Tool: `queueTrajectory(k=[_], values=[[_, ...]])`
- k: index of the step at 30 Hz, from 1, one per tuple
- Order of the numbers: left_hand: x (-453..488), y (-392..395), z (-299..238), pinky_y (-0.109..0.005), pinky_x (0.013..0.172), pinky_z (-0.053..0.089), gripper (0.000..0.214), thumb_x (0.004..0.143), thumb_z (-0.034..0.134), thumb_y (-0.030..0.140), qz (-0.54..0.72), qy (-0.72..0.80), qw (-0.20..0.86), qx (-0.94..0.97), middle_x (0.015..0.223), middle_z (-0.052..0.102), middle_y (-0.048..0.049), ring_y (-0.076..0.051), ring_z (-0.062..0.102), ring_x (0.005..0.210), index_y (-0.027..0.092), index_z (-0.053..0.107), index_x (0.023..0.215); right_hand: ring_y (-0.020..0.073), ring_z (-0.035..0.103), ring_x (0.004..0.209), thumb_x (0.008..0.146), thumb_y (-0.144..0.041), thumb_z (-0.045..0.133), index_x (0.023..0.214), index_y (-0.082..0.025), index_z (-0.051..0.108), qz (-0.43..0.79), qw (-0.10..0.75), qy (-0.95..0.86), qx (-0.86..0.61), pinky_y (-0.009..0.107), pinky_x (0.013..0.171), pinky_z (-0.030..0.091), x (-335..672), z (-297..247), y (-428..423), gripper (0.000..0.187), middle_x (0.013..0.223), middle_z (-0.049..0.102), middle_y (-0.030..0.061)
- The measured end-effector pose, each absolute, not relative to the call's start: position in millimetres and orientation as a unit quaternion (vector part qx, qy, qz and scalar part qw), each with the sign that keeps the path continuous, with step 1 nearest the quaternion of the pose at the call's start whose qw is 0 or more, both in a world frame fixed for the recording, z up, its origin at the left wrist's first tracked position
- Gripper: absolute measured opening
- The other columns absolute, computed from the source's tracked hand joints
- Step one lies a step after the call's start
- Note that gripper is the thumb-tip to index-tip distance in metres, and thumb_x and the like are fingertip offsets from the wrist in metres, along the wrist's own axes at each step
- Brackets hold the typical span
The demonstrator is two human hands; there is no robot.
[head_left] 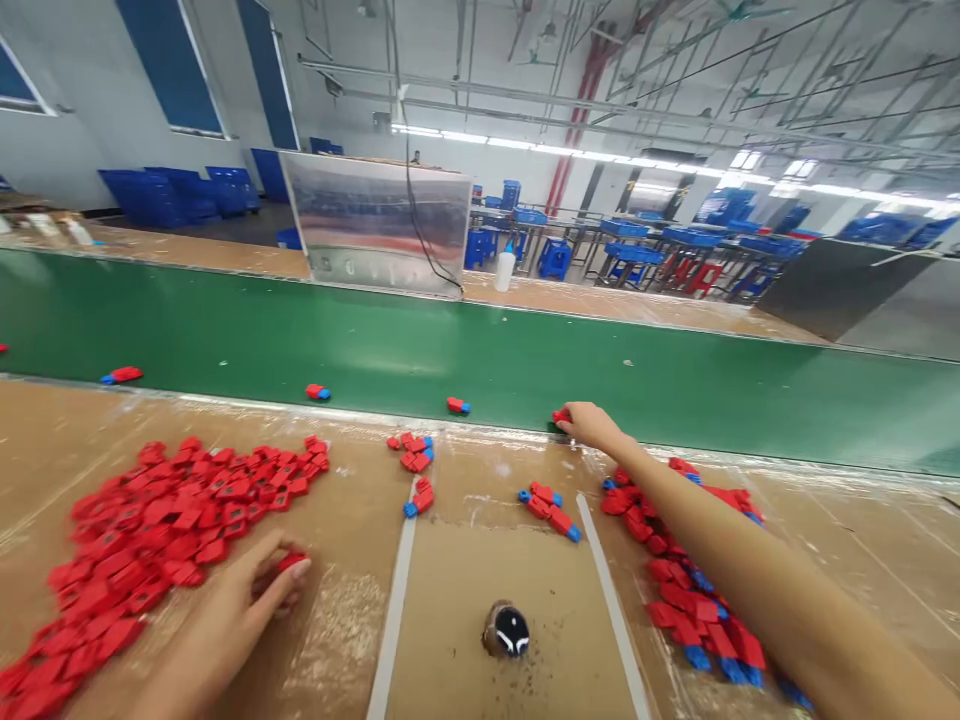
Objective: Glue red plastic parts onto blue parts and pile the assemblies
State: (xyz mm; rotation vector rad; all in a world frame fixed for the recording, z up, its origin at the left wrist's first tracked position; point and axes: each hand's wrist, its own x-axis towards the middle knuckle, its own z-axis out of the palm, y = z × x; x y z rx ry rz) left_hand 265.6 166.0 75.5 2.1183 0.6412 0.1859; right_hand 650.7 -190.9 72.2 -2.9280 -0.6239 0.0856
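Observation:
My left hand (247,590) rests at the near edge of a big pile of red plastic parts (150,520) and pinches one red part (292,562) between thumb and fingers. My right hand (589,425) is stretched far forward to the near edge of the green conveyor belt (480,360), its fingers closed on a small red piece (559,416) there. Under my right forearm lies a pile of assembled red-and-blue pieces (694,590). A few more red-and-blue pieces (551,510) lie in front of me.
Three single red-and-blue pieces (318,392) ride apart on the belt. A small group of red parts (412,452) sits by the belt's edge. A dark round object (508,630) sits on the cardboard-covered table (480,600). Beyond the belt stand a metal box (375,222) and a white bottle (505,270).

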Motion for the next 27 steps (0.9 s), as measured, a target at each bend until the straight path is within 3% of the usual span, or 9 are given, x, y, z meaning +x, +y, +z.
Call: queueTrajectory(k=[4,9,13,16,22,27], values=[[249.0,118.5,87.6,-0.029,0.073,0.054,0.025,0.086,0.056,0.045,0.027,0.199,0.585,0.786,0.084,0.067,-0.0017,-0.018,0.065,0.076,0.021,0.050,0.087,0.0210,0.062,0.083,0.094,-0.025,0.048,0.089,-0.010,0.066,-0.005,0.132,-0.225,-0.965,0.033,0.076,0.048,603.5,86.5,-212.1,0.023,0.088,0.066,0.0115],[242.5,73.1,84.6,-0.027,0.068,0.053,0.019,0.091,0.050,0.039,0.014,0.167,0.603,0.780,0.085,0.067,-0.0008,-0.015,0.064,0.072,0.023,0.042,0.084,0.0215,0.064,0.078,0.093,-0.032,0.030,0.104,-0.013,0.067,0.022,0.223,-0.294,-0.929,0.031,0.071,0.049,510.0,93.4,-240.3,0.043,0.087,0.069,0.0078],[242.6,51.0,79.3,-0.025,0.057,0.050,0.017,0.091,0.048,0.040,0.025,0.147,0.566,0.811,0.078,0.066,0.0006,-0.014,0.061,0.060,0.023,0.047,0.094,0.0202,0.065,0.079,0.095,-0.042,0.039,0.123,-0.015,0.060,0.115,0.348,-0.345,-0.864,0.032,0.070,0.053,436.8,89.8,-254.7,0.044,0.096,0.070,0.0081],[243.1,39.2,76.5,-0.025,0.061,0.050,0.028,0.089,0.051,0.039,0.027,0.117,0.544,0.830,0.078,0.068,-0.0013,-0.016,0.064,0.066,0.021,0.056,0.111,0.0200,0.065,0.084,0.094,-0.039,0.049,0.126,-0.017,0.056,0.147,0.421,-0.368,-0.816,0.034,0.075,0.053,400.1,87.9,-253.7,0.040,0.097,0.070,0.0078],[243.6,11.5,64.1,-0.027,0.076,0.048,0.031,0.086,0.059,0.035,0.026,0.085,0.589,0.803,0.090,0.069,-0.0038,-0.018,0.062,0.081,0.018,0.065,0.110,0.0213,0.064,0.087,0.095,-0.029,0.053,0.116,-0.019,0.060,0.042,0.352,-0.431,-0.830,0.038,0.081,0.052,374.3,86.0,-233.4,0.024,0.102,0.069,0.0086],[240.8,-11.4,50.1,-0.023,0.062,0.039,0.025,0.077,0.069,0.031,0.001,0.105,0.637,0.764,0.069,0.055,0.0034,-0.013,0.050,0.065,0.016,0.066,0.097,0.0230,0.063,0.095,0.099,-0.024,0.048,0.117,-0.018,0.060,-0.014,0.317,-0.485,-0.815,0.038,0.082,0.052,370.7,81.0,-224.3,0.023,0.106,0.066,0.0100]])
